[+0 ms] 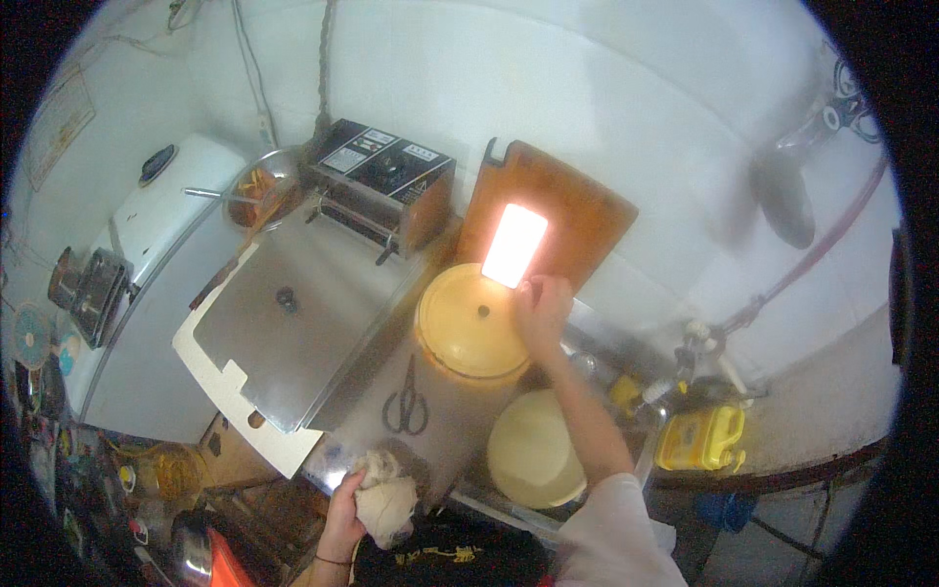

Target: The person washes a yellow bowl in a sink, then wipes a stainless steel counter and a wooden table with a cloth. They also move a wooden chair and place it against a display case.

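Observation:
My left hand (345,513) grips a bunched pale cloth (385,502) near the front of the steel counter. My right hand (546,304), its fingers curled in, is at the lower right corner of a brightly glowing phone-like screen (516,246); whether a fingertip touches it I cannot tell. The screen leans upright against a brown cutting board (587,205). Just below it lies a yellowish round lid (462,341) with a dark spot in its middle. Black-handled scissors (406,407) rest on the counter between my hands.
On the left stands an electric fryer (385,165) with a flat steel cover (308,323). A cream round basin (532,455) sits at the sink under my right forearm. A yellow detergent jug (700,440) is farther right. Behind the fryer is a metal bowl (253,194) of food.

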`<action>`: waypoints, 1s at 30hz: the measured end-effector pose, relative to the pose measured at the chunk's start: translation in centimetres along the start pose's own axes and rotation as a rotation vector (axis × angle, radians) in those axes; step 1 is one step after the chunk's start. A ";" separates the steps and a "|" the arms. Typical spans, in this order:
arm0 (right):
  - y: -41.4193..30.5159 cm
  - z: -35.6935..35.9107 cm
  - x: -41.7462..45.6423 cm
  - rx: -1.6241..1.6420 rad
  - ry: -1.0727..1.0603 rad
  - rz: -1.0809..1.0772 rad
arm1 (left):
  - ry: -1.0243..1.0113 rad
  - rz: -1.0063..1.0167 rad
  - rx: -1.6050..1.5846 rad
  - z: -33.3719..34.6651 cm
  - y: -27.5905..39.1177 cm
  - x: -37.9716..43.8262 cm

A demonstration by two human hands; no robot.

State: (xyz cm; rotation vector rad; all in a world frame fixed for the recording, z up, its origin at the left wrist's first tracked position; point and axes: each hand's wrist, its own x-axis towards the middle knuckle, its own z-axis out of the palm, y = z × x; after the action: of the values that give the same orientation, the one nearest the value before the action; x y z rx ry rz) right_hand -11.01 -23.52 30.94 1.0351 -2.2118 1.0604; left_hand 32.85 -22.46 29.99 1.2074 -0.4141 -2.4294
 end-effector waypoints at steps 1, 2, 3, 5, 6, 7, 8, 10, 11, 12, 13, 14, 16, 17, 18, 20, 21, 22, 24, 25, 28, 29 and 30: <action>0.6 -0.9 -0.3 -0.020 -0.033 -0.102 | -0.013 -0.001 0.017 0.6 0.1 -0.1; 1.1 -1.4 -0.3 -0.027 -0.061 -0.179 | -0.026 -0.001 0.034 1.0 0.2 -0.3; 1.6 -1.7 0.0 -0.034 -0.089 -0.256 | -0.002 0.027 0.023 1.0 -0.1 0.0; 0.7 -3.1 0.7 -0.089 -0.181 -0.360 | -0.010 0.010 -0.007 0.2 -0.3 0.5; 0.8 -3.0 0.7 -0.121 -0.226 -0.384 | -0.012 0.005 -0.023 -0.1 -0.3 0.5; 0.7 -3.0 1.1 -0.154 -0.266 -0.411 | -0.008 0.004 -0.022 -0.2 -0.3 0.3; 0.6 -3.1 1.3 -0.188 -0.307 -0.438 | -0.005 0.002 -0.022 -0.2 -0.3 0.2; 0.4 -3.4 1.4 -0.208 -0.364 -0.435 | 0.003 -0.009 -0.016 -0.1 -0.1 -0.1; 0.4 -3.4 1.5 -0.223 -0.382 -0.438 | 0.008 -0.018 -0.011 0.3 0.0 -0.4; 0.4 -3.3 1.5 -0.238 -0.400 -0.440 | 0.014 -0.027 -0.005 0.4 0.1 -0.6; 0.4 -3.3 1.6 -0.244 -0.399 -0.453 | 0.002 -0.026 -0.014 0.3 0.0 -0.6; 0.4 -3.3 1.7 -0.250 -0.398 -0.466 | -0.008 -0.025 -0.024 0.1 -0.1 -0.6; 0.5 -3.2 1.9 -0.258 -0.390 -0.487 | -0.024 -0.022 -0.038 -0.6 -0.3 -0.3; 0.6 -3.2 1.9 -0.261 -0.384 -0.496 | -0.029 -0.019 -0.043 -0.9 -0.4 -0.2; 0.6 -3.1 2.0 -0.263 -0.377 -0.505 | -0.033 -0.017 -0.048 -1.2 -0.5 -0.1; 0.7 -2.9 2.1 -0.301 -0.369 -0.483 | -0.019 -0.018 -0.047 -1.1 -0.5 0.0; 0.7 -2.8 2.2 -0.320 -0.364 -0.472 | -0.011 -0.019 -0.046 -1.1 -0.5 0.0; 0.8 -2.8 2.4 -0.317 -0.354 -0.467 | -0.009 -0.014 -0.052 -1.2 -0.6 0.1; 0.9 -2.8 2.6 -0.311 -0.333 -0.455 | -0.005 -0.004 -0.064 -1.4 -0.7 0.2; 0.9 -2.8 2.7 -0.288 -0.325 -0.433 | -0.001 -0.001 -0.061 -1.4 -0.7 0.2; 1.0 -2.8 2.8 -0.241 -0.297 -0.396 | 0.007 0.009 -0.048 -1.3 -0.6 0.1; 1.1 -2.8 2.9 -0.240 -0.284 -0.402 | 0.009 0.013 -0.042 -1.2 -0.6 0.0; 1.3 -2.8 3.0 -0.239 -0.271 -0.408 | 0.010 0.016 -0.036 -1.1 -0.6 0.0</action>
State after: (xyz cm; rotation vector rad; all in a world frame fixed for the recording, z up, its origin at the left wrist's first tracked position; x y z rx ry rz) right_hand -13.55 -22.00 34.06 1.5032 -2.1269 0.4896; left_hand 33.63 -22.06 29.12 1.1958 -0.3741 -2.4057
